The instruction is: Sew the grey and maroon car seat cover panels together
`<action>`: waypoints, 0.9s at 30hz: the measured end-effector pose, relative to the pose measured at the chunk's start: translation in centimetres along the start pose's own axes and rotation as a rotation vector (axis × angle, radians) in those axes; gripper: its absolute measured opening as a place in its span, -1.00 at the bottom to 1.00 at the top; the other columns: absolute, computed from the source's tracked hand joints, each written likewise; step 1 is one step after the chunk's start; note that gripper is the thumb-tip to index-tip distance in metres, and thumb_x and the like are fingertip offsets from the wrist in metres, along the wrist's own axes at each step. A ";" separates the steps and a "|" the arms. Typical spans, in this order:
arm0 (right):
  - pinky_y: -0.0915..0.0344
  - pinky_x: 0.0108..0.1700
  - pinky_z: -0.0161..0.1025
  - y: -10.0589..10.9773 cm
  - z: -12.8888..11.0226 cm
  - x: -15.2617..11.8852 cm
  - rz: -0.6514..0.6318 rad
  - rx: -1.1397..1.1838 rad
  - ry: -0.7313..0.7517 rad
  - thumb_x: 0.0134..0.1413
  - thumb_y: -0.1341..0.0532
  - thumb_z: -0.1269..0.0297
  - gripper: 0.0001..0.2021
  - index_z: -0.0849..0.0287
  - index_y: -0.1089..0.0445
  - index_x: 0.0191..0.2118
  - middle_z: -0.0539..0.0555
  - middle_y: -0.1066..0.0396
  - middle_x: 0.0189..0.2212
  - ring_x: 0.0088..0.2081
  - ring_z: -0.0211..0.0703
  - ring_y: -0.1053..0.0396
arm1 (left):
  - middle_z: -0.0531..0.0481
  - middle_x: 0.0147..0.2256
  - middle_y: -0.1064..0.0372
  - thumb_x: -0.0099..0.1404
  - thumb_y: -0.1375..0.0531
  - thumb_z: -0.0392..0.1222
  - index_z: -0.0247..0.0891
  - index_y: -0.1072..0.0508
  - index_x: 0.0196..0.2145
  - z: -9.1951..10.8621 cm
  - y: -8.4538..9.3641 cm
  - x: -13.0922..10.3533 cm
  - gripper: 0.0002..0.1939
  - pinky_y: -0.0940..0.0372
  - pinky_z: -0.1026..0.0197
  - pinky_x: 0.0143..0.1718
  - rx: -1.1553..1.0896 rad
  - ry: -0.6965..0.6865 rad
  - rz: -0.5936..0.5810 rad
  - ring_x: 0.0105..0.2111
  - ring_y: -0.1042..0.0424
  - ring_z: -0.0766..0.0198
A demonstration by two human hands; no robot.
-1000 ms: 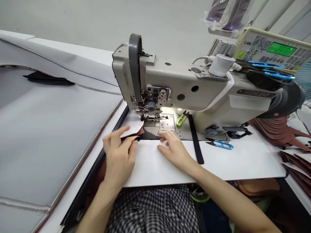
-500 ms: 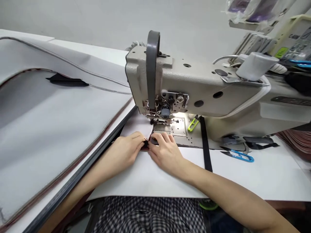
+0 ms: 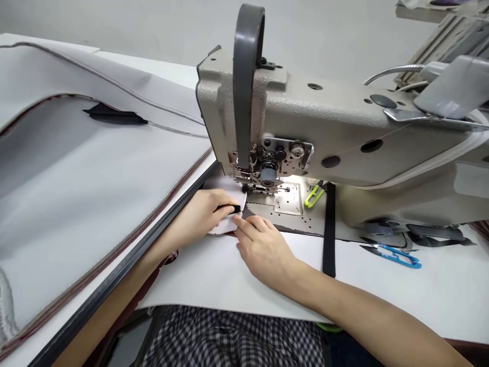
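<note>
My left hand point(image 3: 212, 210) is closed on a short black strip point(image 3: 236, 209), pinched between thumb and fingers just in front of the presser foot. Under both hands lies a pale fabric panel point(image 3: 223, 226) with a dark red edge at its near side. My right hand point(image 3: 265, 247) has its thumb and fingertips closed on the right edge of this panel, a little below the strip. Part of the panel runs in under the sewing machine's point(image 3: 267, 176) needle area. The needle tip itself cannot be made out.
Large pale panels with dark red edges point(image 3: 114, 188) cover the left side, along a dark bar point(image 3: 153, 237). A black band point(image 3: 329, 232), yellow thread snips point(image 3: 314, 195) and blue snips point(image 3: 397, 256) lie to the right. A black piece point(image 3: 116, 114) sits on the left panels.
My left hand has lifted the black strip up and away from my right fingertips, which now hold the panel's edge. The view has moved closer to the machine.
</note>
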State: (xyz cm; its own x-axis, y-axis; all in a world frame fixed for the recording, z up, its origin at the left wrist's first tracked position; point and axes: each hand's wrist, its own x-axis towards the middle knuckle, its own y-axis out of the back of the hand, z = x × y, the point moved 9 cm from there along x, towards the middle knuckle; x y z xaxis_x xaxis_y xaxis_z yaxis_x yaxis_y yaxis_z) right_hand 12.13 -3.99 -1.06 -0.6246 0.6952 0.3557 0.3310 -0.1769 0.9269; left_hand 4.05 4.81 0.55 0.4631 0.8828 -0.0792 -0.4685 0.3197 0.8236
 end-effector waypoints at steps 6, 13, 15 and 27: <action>-0.37 -0.02 -0.06 0.2 0.1 0.1 0.009 -0.009 0.004 0.30 -0.07 0.42 -0.73 0.39 -0.50 -0.09 0.20 -0.41 0.10 -0.05 0.06 -0.27 | 0.09 -0.39 -0.49 0.16 -0.21 -0.22 -0.27 -0.43 -0.37 -0.7 0.3 1.2 -0.92 -0.27 0.32 -0.30 -0.097 0.023 0.073 -0.35 -0.46 0.30; -0.27 0.15 0.09 0.7 0.4 0.2 -0.012 0.064 -0.028 0.28 -0.11 0.40 -0.76 0.34 -0.50 -0.10 0.15 -0.41 0.09 0.09 0.12 -0.25 | 0.05 -0.43 -0.37 0.24 -0.19 -0.27 -0.28 -0.43 -0.48 1.1 0.0 1.4 -0.86 -0.21 0.27 -0.30 0.107 -0.251 0.114 -0.35 -0.33 0.29; -0.11 0.28 0.21 0.8 0.8 0.3 -0.036 0.115 -0.041 0.27 -0.12 0.39 -0.78 0.29 -0.49 -0.09 0.12 -0.40 0.11 0.21 0.16 -0.16 | 0.00 -0.36 -0.41 0.34 -0.14 -0.20 -0.25 -0.50 -0.43 1.2 -0.1 0.4 -0.79 -0.23 0.20 -0.22 0.193 -0.316 0.167 -0.27 -0.30 0.21; -0.20 0.30 0.04 0.0 2.9 1.5 -0.167 0.263 -0.062 0.19 -0.17 0.36 -0.71 0.26 -0.47 0.00 0.10 -0.36 0.16 0.27 0.12 -0.16 | -0.03 -0.17 -0.50 0.43 0.00 -0.24 -0.25 -0.55 -0.20 -0.9 -0.3 -0.1 -0.70 -0.29 0.11 0.01 0.026 -0.356 0.293 -0.12 -0.36 0.20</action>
State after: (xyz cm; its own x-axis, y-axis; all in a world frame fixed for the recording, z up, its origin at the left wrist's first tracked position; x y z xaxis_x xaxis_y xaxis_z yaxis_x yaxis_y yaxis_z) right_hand 13.22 -0.95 -0.83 -0.6446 0.7417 0.1856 0.4041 0.1245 0.9062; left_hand 3.42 4.92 -0.19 0.5457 0.7600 0.3531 -0.6014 0.0617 0.7965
